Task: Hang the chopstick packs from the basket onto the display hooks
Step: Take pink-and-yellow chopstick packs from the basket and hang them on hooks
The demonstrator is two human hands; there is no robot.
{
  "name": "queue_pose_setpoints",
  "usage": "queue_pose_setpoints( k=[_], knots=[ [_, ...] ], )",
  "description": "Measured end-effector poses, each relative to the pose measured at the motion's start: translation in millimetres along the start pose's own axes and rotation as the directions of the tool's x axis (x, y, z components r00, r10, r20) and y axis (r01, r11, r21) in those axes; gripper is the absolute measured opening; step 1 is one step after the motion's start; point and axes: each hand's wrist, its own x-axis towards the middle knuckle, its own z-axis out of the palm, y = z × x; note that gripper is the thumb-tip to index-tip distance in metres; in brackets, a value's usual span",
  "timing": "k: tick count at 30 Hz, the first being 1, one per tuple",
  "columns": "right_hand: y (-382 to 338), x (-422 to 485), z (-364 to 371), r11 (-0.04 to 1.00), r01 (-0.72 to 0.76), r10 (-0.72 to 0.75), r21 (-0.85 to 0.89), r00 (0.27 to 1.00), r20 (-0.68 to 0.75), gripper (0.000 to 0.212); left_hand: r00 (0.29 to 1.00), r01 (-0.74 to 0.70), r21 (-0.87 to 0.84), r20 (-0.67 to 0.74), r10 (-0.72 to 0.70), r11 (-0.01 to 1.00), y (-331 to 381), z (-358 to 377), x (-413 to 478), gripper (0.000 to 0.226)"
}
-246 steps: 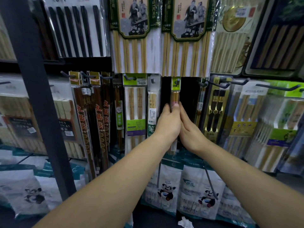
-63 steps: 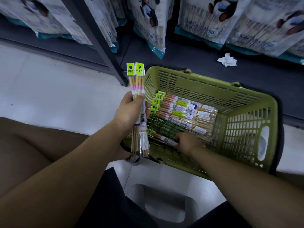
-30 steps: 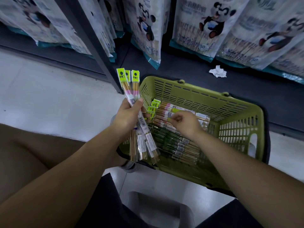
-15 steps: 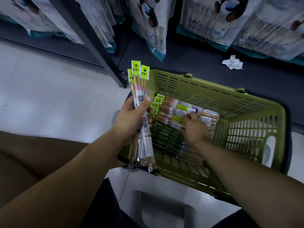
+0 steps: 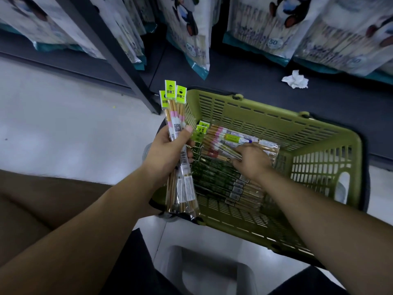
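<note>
My left hand (image 5: 168, 150) grips three slim chopstick packs (image 5: 175, 116) with yellow-green header tags, held upright at the left rim of the green basket (image 5: 265, 111). Inside the basket lie several more packs: pink-banded ones (image 5: 225, 137) on top, dark green ones (image 5: 214, 177) below. My right hand (image 5: 252, 160) is down in the basket, fingers curled round a pink-banded pack in the upper pile. No display hooks are in view.
The basket stands on a pale floor against a dark bottom shelf (image 5: 255, 81). Large panda-print bags (image 5: 274, 28) hang above it. A crumpled white tissue (image 5: 295, 79) lies on the shelf. A dark rack post (image 5: 119, 60) slants down left of the basket. A grey stool (image 5: 208, 269) is beneath me.
Earlier both hands were up at the hooks hanging a pack. Now I look down at the basket; my left hand has gathered three packs and my right hand has shifted to the upper pile.
</note>
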Motion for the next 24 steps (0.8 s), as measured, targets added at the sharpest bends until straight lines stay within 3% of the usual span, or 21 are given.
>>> queue_pose_setpoints(
  k=[3, 6, 9, 11, 13, 14, 20, 22, 24],
  knots=[
    [-11.8, -2.9, -20.8, 0.972, 0.030, -0.025, 0.234, 0.999, -0.027, 0.021, 1.000, -0.004, 0.041, -0.010, 0.004, 0.999, 0.1, 2.4, 0.1, 0.019],
    [-39.6, -12.8, -42.2, 0.853, 0.067, -0.047, 0.517, 0.997, -0.053, 0.006, 1.000, -0.001, 0.044, -0.027, 0.002, 0.999, 1.7, 5.6, -1.6, 0.014],
    [-76.3, -26.0, -55.1, 0.686, 0.128, -0.109, 0.717, 0.991, -0.073, 0.022, 1.000, -0.013, -0.008, -0.026, 0.013, 1.000, 6.0, 10.3, -5.7, 0.007],
    [-98.1, -34.6, -55.6, 0.654, 0.149, -0.132, 0.742, 0.988, -0.082, 0.025, 1.000, -0.023, -0.080, -0.003, 0.022, 0.997, 9.6, 14.0, -9.2, 0.010],
    [-109.8, -40.5, -53.4, 0.639, 0.173, -0.145, 0.750, 0.984, -0.103, 0.007, 0.999, -0.027, -0.140, 0.021, 0.030, 0.990, 12.5, 15.0, -13.0, 0.013],
    [-111.9, -42.8, -53.9, 0.643, 0.202, -0.164, 0.738, 0.978, -0.126, 0.012, 0.999, -0.032, -0.155, 0.034, 0.038, 0.987, 13.4, 14.4, -14.5, 0.015],
    [-106.4, -45.5, -61.8, 0.741, 0.231, -0.204, 0.630, 0.972, -0.116, 0.018, 0.990, -0.084, -0.073, 0.108, 0.091, 0.994, 11.6, 10.8, -17.4, 0.026],
    [-104.2, -43.3, -59.6, 0.827, 0.275, -0.216, 0.491, 0.961, -0.175, 0.030, 0.989, -0.098, -0.030, 0.109, 0.101, 0.995, 11.5, 10.6, -15.8, 0.023],
    [-102.8, -44.3, -57.4, 0.872, 0.304, -0.246, 0.383, 0.950, -0.193, 0.027, 0.994, -0.083, 0.013, 0.073, 0.082, 0.996, 11.6, 11.1, -14.0, 0.018]
  ],
)
